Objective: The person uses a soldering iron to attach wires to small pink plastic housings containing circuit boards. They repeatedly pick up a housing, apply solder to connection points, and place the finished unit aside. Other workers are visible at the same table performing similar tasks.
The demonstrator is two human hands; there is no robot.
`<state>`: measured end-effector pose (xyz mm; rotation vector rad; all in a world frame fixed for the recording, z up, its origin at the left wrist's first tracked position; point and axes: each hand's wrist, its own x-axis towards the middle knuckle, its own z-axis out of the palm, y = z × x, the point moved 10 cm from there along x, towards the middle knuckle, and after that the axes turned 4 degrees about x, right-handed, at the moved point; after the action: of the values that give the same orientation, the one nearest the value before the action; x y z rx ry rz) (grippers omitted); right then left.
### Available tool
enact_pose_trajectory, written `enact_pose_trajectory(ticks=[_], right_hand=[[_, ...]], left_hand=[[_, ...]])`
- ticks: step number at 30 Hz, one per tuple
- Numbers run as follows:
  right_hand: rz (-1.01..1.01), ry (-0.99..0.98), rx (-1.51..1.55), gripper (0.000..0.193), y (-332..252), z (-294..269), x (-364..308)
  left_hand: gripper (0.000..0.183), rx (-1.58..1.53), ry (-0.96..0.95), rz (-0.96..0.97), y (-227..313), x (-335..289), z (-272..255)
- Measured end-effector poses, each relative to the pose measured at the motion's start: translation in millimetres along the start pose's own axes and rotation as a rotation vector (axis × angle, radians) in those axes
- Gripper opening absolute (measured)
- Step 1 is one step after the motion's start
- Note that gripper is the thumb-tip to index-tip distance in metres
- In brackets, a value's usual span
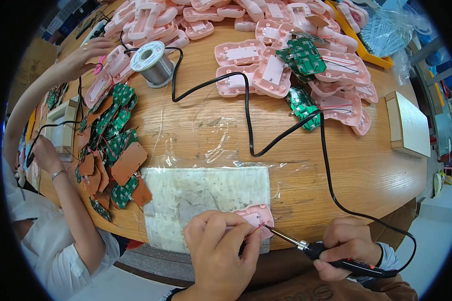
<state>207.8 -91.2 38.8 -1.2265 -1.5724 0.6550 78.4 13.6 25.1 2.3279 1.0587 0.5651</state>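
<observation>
My right hand (349, 246) is closed around the black handle of a soldering iron (291, 241). The iron's tip points left and meets a pink plastic shell half (267, 213) near its metal contact. Close to that tip, my left hand (218, 246) pinches a thin red wire (258, 228), whose end lies at the contact. My left fingers cover much of the shell. Whether anything else sits under those fingers is hidden. The shell lies on a whitish, stained mat (176, 183) at the table's near edge.
A black cord (331, 190) winds over the table to the iron. Green and brown circuit boards (128, 163) heap at left, beside a co-worker's hands (47, 155). A solder spool (158, 67) stands behind them. Pink shells (236, 52) pile at the back; a wooden box (407, 125) sits right.
</observation>
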Motion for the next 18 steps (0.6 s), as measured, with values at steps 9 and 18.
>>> enact_pose_trajectory(ticks=[9, 18], right_hand=[[0.03, 0.11, -0.001, 0.025, 3, -17, -5], [0.033, 0.128, 0.013, 0.027, 6, -20, -5]], left_hand=[[0.017, -0.002, -0.001, 0.002, 1, 1, 0], [0.016, -0.002, -0.005, 0.006, 2, 3, -1]])
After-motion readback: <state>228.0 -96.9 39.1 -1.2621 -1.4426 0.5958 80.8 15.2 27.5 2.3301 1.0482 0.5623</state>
